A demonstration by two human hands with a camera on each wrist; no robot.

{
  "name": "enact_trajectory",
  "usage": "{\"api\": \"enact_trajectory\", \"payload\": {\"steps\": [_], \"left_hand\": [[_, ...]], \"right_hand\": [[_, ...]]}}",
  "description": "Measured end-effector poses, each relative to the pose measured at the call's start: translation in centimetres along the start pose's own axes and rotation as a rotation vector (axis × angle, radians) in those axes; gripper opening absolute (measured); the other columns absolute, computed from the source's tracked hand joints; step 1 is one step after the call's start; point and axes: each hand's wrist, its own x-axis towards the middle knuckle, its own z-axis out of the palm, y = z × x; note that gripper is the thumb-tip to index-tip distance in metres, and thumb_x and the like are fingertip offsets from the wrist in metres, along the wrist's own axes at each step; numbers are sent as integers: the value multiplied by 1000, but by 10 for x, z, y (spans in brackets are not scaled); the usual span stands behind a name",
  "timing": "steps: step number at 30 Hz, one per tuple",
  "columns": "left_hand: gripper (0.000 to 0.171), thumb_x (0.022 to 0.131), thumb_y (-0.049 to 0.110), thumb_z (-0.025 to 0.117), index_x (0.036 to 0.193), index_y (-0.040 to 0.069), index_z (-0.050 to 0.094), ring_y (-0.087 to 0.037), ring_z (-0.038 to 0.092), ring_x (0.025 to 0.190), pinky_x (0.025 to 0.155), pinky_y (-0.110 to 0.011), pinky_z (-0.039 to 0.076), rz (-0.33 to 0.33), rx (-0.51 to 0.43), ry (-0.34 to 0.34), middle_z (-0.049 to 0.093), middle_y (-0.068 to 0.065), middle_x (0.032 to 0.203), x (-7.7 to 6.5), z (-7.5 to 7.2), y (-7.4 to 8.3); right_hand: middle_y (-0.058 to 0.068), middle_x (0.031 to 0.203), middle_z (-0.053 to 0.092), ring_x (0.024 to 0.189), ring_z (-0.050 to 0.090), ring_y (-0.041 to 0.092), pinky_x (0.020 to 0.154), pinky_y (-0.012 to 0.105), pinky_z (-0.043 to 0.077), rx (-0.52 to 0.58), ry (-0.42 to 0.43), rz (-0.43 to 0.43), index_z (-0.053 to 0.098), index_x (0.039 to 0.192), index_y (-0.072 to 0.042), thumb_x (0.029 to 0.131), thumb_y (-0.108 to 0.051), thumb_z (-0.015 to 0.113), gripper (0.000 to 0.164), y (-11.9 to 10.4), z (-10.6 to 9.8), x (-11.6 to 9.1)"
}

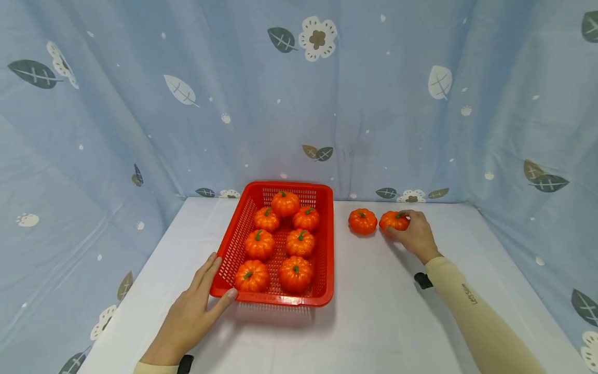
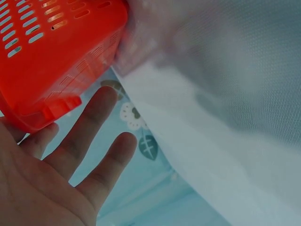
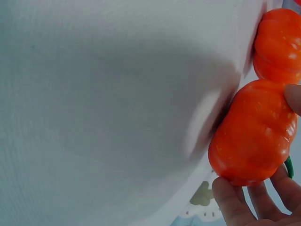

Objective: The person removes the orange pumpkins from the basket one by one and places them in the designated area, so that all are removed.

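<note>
At the right, my right hand [image 1: 417,236] grips a small orange toy pumpkin [image 1: 393,221] with a green stem. In the right wrist view the thumb is at one side of this pumpkin [image 3: 251,134] and the fingers are at the other. Another pumpkin [image 1: 362,222] sits just left of it on the table. My left hand [image 1: 193,306], its fingers straight and spread, rests at the near left corner of a red plastic basket [image 1: 325,249]. Its thumb touches the rim. Several pumpkins [image 1: 260,244] lie inside the basket.
A white cloth covers the table [image 1: 374,311]. Behind it and along both sides hangs a light blue curtain [image 1: 383,104] with leaf and flower prints. The basket stands left of the two loose pumpkins, its far end near the curtain.
</note>
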Motion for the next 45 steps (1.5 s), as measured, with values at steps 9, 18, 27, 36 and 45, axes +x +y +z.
{"api": "enact_trajectory", "payload": {"steps": [9,18,27,36,45], "left_hand": [[82,98,55,60,163,21,23,-43,64,110,87,-65,49,-8,11,-7,18,5,168,-1,-1,-1],[81,98,53,60,163,21,24,-43,65,107,87,-64,49,8,3,0,20,4,167,1,0,-1],[82,99,53,60,163,20,23,-43,65,109,86,-65,49,3,5,-3,19,2,168,0,0,0],[82,99,51,61,164,21,22,-44,63,113,87,-66,49,17,-11,8,19,2,168,2,2,-3],[81,99,49,62,164,21,22,-46,61,116,88,-67,48,20,-21,5,19,0,168,1,2,-3]], "right_hand": [[33,142,35,125,42,49,110,61,35,12,-30,26,42,142,8,88,-31,78,75,2,4,0],[36,143,32,126,40,53,110,65,32,-17,-38,4,43,141,7,86,-30,80,76,2,2,-2],[34,140,34,126,41,52,111,64,32,-2,-41,-20,44,141,6,85,-30,82,77,6,2,-1],[32,141,33,127,40,50,111,63,32,20,-18,-7,43,142,5,85,-28,82,77,9,4,-1],[31,147,29,131,38,50,110,63,34,25,-27,45,40,146,1,87,-30,80,78,11,7,-2]]}}
